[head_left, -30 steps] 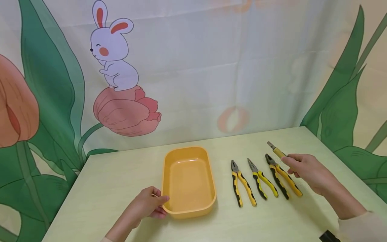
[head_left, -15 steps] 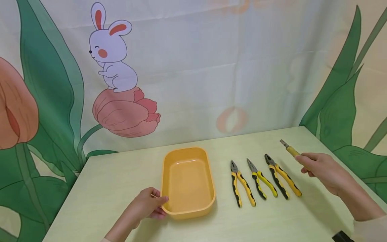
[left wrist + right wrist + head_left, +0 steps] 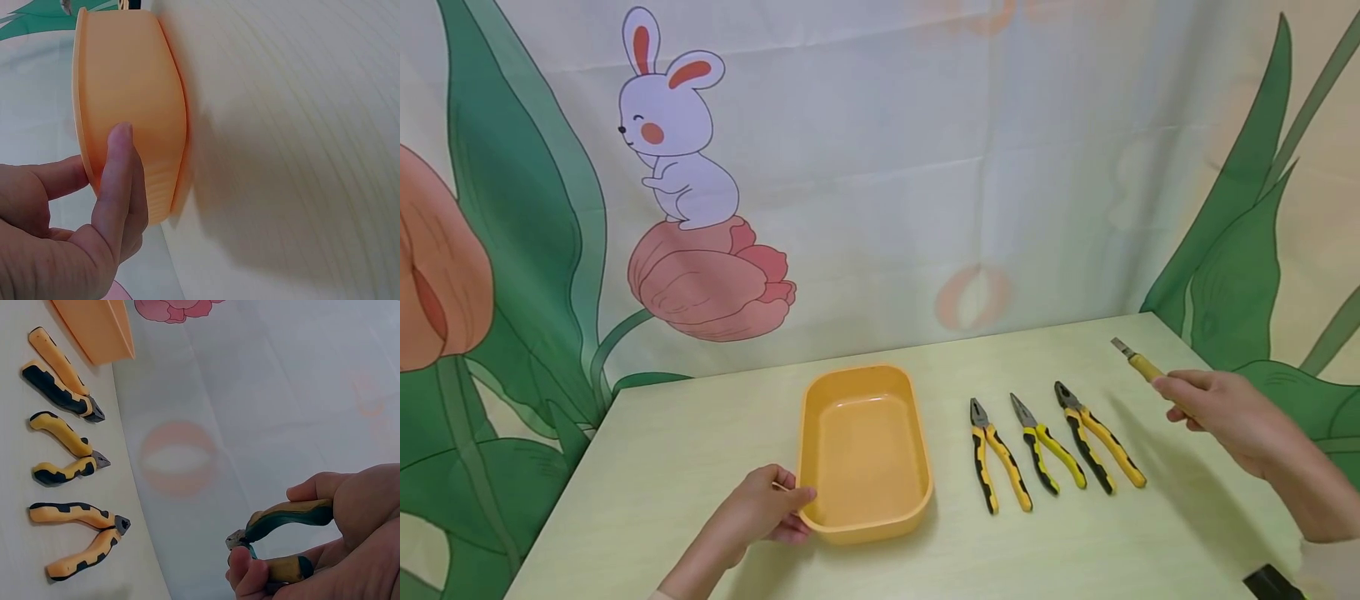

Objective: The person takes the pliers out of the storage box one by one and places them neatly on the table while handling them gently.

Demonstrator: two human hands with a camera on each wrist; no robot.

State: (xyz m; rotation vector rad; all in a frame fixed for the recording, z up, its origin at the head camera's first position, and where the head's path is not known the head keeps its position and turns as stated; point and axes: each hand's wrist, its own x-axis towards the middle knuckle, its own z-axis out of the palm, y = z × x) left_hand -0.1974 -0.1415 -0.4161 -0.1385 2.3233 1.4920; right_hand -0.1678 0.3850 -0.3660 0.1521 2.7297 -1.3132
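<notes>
My left hand point(image 3: 760, 508) grips the near left rim of a yellow plastic tray point(image 3: 865, 458), thumb over the edge. In the left wrist view the fingers lie along the outer wall of the tray point(image 3: 125, 69). Above the table's right side, my right hand point(image 3: 1232, 417) holds small pliers point(image 3: 1144, 367) with yellow and dark green handles. The right wrist view shows the handles of these pliers point(image 3: 290, 515) spread, partly hidden by the fingers. Left of that hand lie combination pliers point(image 3: 1097, 437), needle-nose pliers point(image 3: 1045, 446) and another combination pair point(image 3: 1000, 458).
The pale table point(image 3: 647, 467) ends at a printed curtain point(image 3: 865, 192) behind it. A black object point(image 3: 1273, 581) shows by the right sleeve. The three lying pliers are in a row between tray and right hand, heads pointing to the back.
My right hand has moved to the right with the pliers, away from the row of lying ones. The left hand stays on the tray, which has not moved.
</notes>
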